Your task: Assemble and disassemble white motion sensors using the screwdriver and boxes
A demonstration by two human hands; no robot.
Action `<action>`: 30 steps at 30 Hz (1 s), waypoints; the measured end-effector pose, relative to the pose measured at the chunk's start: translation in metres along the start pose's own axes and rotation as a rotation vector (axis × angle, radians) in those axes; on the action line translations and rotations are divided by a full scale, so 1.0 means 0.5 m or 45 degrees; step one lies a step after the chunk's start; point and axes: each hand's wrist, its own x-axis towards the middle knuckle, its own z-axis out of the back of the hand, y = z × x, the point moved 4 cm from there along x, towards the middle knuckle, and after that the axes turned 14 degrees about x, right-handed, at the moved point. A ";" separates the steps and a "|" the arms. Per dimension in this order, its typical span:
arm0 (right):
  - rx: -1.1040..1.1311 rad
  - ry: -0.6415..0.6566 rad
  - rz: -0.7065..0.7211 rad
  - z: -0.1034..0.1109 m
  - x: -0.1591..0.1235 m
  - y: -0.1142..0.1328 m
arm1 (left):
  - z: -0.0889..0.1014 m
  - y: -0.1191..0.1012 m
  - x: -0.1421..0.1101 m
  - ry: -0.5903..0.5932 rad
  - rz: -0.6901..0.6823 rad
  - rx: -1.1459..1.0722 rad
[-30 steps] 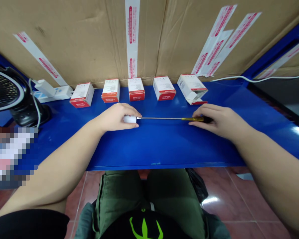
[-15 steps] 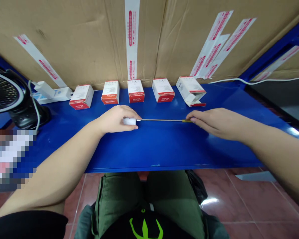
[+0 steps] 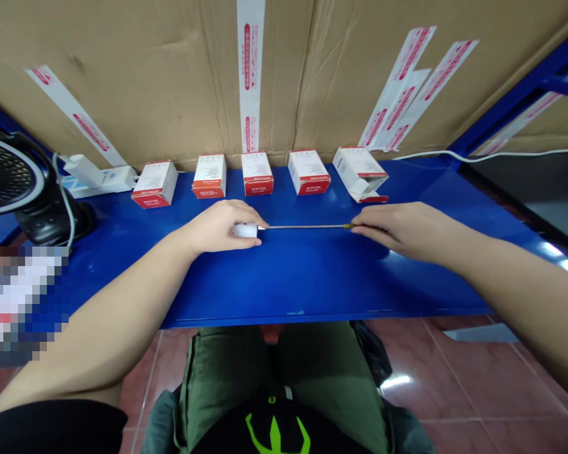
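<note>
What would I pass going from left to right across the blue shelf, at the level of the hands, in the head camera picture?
Black fan → left hand → small white object → thin metal shaft → right hand

A row of white-and-red boxes [image 3: 256,174] walls the far side of the blue desk [image 3: 312,280], with a black fan [image 3: 9,180] at the left end. A long screwdriver [image 3: 307,226] bars the way between the left hand [image 3: 215,227] and right hand [image 3: 407,232]; passage runs along the desk's near edge.
</note>
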 end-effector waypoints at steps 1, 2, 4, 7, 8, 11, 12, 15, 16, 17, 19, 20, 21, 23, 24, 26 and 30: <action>0.048 0.051 -0.035 -0.001 0.002 0.001 | 0.001 -0.001 0.000 -0.008 -0.002 -0.004; 0.113 0.115 -0.069 -0.002 0.004 0.003 | 0.002 -0.001 0.000 -0.015 -0.004 -0.012; 0.255 0.230 -0.125 -0.002 0.008 0.008 | 0.003 -0.002 0.000 -0.026 -0.005 -0.035; 0.418 0.316 -0.181 0.004 0.012 0.019 | 0.002 -0.001 0.001 -0.026 0.005 -0.068; 0.459 0.340 -0.198 0.006 0.012 0.021 | 0.001 0.000 0.001 -0.021 0.011 -0.074; 0.534 0.388 -0.215 0.003 0.011 0.022 | 0.000 0.000 0.001 0.005 0.032 -0.082; 0.526 0.366 -0.195 0.002 0.011 0.021 | 0.000 0.000 0.001 0.013 0.039 -0.083; 0.392 0.164 -0.057 0.000 0.009 0.013 | 0.001 0.000 0.001 0.025 0.064 -0.090; 0.336 0.092 -0.006 -0.003 0.007 0.011 | 0.002 -0.001 0.001 0.024 0.074 -0.092; 0.289 0.034 0.036 -0.006 0.004 0.010 | 0.003 -0.001 0.000 0.023 0.086 -0.096; 0.249 -0.041 0.093 -0.016 -0.001 0.008 | 0.002 -0.001 0.000 0.027 0.106 -0.103; 0.262 -0.056 0.108 -0.020 -0.003 0.007 | 0.001 -0.001 0.001 0.032 0.110 -0.109; 0.290 -0.054 0.114 -0.023 -0.004 0.008 | 0.001 -0.001 0.001 0.035 0.111 -0.115; 0.372 0.012 0.102 -0.027 -0.003 0.010 | 0.000 -0.001 0.001 0.038 0.105 -0.126; 0.410 0.064 0.089 -0.028 -0.001 0.012 | 0.000 -0.001 0.001 0.038 0.101 -0.128; 0.439 0.149 0.061 -0.027 0.003 0.017 | 0.001 -0.001 0.001 0.044 0.090 -0.121; 0.307 0.009 0.126 -0.024 0.017 0.021 | 0.006 -0.005 -0.001 0.067 0.060 -0.053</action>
